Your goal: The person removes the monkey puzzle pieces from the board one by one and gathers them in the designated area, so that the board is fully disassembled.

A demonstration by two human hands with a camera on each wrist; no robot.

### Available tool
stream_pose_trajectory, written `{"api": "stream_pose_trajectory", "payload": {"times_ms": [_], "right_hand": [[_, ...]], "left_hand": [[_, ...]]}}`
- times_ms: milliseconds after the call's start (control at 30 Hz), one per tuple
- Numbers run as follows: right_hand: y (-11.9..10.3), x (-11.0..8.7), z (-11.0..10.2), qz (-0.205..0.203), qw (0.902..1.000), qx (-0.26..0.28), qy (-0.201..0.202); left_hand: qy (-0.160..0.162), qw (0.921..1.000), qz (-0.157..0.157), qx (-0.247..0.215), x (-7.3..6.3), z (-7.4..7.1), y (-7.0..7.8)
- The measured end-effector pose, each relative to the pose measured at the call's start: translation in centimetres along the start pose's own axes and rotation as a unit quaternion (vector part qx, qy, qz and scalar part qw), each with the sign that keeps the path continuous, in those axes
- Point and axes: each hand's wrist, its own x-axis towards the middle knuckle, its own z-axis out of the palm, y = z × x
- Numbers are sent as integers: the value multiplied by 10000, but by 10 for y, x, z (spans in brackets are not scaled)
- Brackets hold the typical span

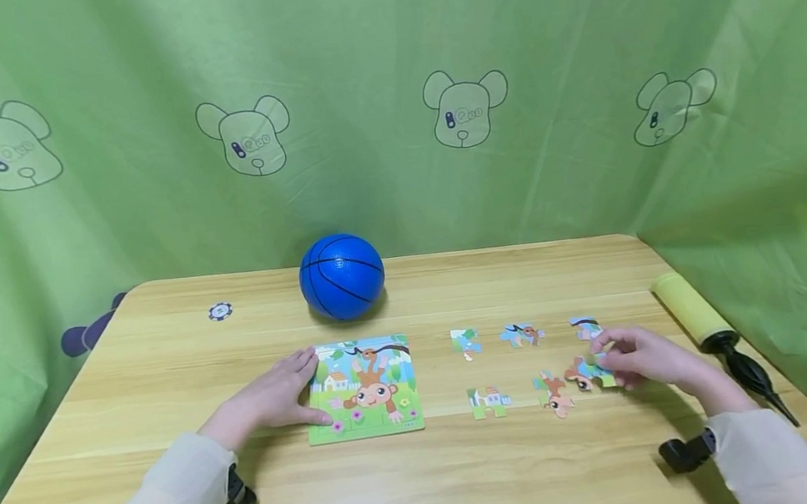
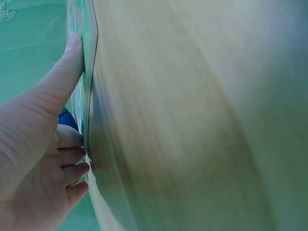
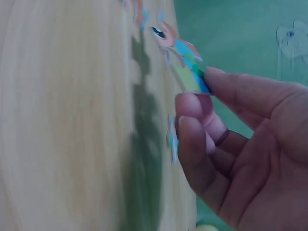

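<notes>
My left hand [image 1: 278, 398] rests at the left side of a square monkey jigsaw puzzle [image 1: 366, 374], its thumb on the puzzle's face and its fingers along the edge. Between thumb and fingertips, my right hand [image 1: 646, 357] pinches a puzzle piece [image 3: 180, 53] showing part of the monkey's face, held above the table in the right wrist view. Loose pieces lie to the puzzle's right: a leafy one [image 1: 465, 343], one with a branch [image 1: 523, 335], another branch piece [image 1: 583, 327], a house piece [image 1: 489, 402] and a brown monkey piece [image 1: 555, 395].
A blue basketball [image 1: 342, 277] stands behind the puzzle. A poker chip [image 1: 220, 311] lies at the back left of the wooden table [image 1: 403, 496]. Along the right edge lies a yellow and black hand pump [image 1: 694, 313]. Green curtain [image 1: 381, 196] hangs behind the table.
</notes>
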Motion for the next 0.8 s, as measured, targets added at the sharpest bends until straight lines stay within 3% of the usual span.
{"api": "stream_pose_trajectory", "payload": {"times_ms": [300,500,800], "right_hand": [[20,-8,-9,342,9985,-420,91],[28,-7,-14,331,9967,-716,164],[29,-6,-15,455,9956,-766,290]], "left_hand": [[0,10000,31,90,1,0,-1],[15,10000,81,47,1,0,-1],[-22,10000,54,61,1,-1,-1]]}}
